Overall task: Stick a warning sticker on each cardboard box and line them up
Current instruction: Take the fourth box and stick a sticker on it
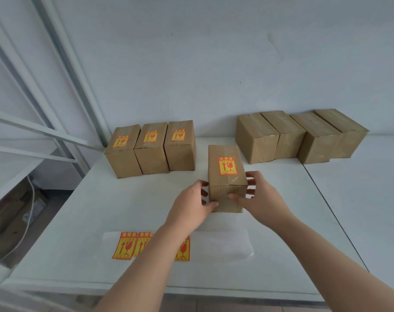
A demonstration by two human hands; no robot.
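Note:
A cardboard box point(225, 154) with a red-and-yellow warning sticker point(227, 165) on its top stands mid-table. My left hand point(191, 203) grips its left side and my right hand point(256, 197) grips its right side. Three stickered boxes point(151, 154) stand in a row at the back left. Several plain boxes point(299, 136) without stickers line the back right. A backing sheet point(225, 244) near the front edge carries loose warning stickers point(125, 245), partly hidden by my left forearm.
The white table point(101, 210) meets a second table point(360, 199) on the right, with a seam between them. A white wall runs behind the boxes. A metal shelf frame point(45, 136) stands at the left, with a cable and clutter on the floor below.

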